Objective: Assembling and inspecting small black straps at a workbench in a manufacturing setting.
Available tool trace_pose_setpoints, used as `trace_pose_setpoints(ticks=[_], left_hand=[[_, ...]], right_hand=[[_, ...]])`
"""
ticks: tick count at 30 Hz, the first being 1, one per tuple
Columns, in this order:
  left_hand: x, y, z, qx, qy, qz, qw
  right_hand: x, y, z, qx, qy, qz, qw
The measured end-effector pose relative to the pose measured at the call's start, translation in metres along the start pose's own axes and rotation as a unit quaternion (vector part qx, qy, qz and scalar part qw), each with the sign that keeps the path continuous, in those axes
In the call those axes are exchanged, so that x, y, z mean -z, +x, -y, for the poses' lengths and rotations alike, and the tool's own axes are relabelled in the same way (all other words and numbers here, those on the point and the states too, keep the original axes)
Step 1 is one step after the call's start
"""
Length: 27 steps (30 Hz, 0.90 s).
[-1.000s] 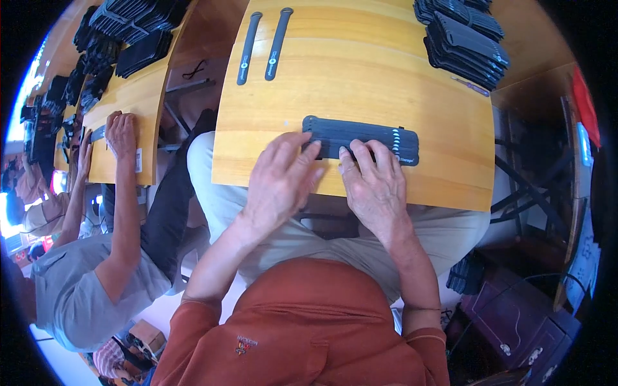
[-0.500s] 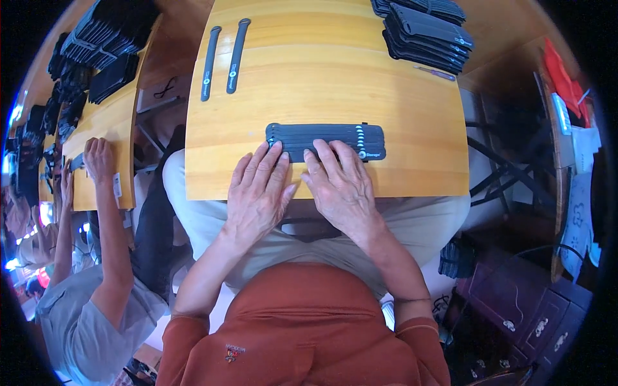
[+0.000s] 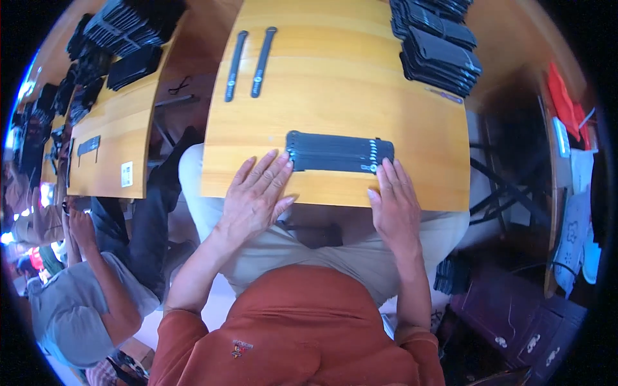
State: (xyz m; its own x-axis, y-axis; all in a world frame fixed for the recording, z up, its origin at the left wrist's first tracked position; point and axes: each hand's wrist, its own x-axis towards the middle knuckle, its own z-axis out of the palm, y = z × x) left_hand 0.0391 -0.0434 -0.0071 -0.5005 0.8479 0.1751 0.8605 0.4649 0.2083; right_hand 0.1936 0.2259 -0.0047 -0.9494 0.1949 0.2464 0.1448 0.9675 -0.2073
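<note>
A row of dark grey straps lies flat near the table's front edge, overlapping side by side, with small white marks lined up near the right end. My left hand rests at the left end of the row, fingers stretched out and fingertips touching it. At the opposite end, my right hand has its fingertips against the lower right corner, fingers straight. Neither hand is closed round the straps. Two single straps, one on the left and one beside it, lie apart at the far left.
Stacks of dark straps stand at the far right, with a slim purple-handled tool just in front. On the left, a co-worker sits by another wooden table that carries more dark stacks. A dark red cabinet is at lower right.
My right hand has slid from the middle of the row to its right end. My left hand stays by the left end. The co-worker's hands have drawn back off their table. The view has shifted slightly.
</note>
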Motion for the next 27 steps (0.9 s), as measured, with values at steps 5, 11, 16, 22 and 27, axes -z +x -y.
trace_pose_setpoints(ticks=[5, 11, 16, 22, 27], left_hand=[[0.004, -0.001, 0.004, -0.007, 0.002, -0.013, 1.0], [0.002, -0.005, 0.006, -0.008, -0.007, -0.045, 0.999], [-0.001, -0.005, 0.007, -0.007, -0.052, -0.059, 0.997], [-0.003, -0.008, 0.008, 0.005, -0.079, -0.062, 0.995], [-0.001, -0.005, 0.012, 0.005, -0.128, -0.086, 0.988]], right_hand=[[0.007, 0.018, 0.006, 0.023, -0.034, -0.029, 0.999], [-0.013, 0.112, 0.067, 0.133, 0.111, -0.075, 0.982], [-0.074, 0.2, 0.114, 0.184, 0.148, -0.077, 0.969], [-0.092, 0.228, 0.11, 0.168, 0.085, -0.004, 0.982], [-0.08, 0.215, 0.075, 0.157, 0.015, 0.0, 0.987]])
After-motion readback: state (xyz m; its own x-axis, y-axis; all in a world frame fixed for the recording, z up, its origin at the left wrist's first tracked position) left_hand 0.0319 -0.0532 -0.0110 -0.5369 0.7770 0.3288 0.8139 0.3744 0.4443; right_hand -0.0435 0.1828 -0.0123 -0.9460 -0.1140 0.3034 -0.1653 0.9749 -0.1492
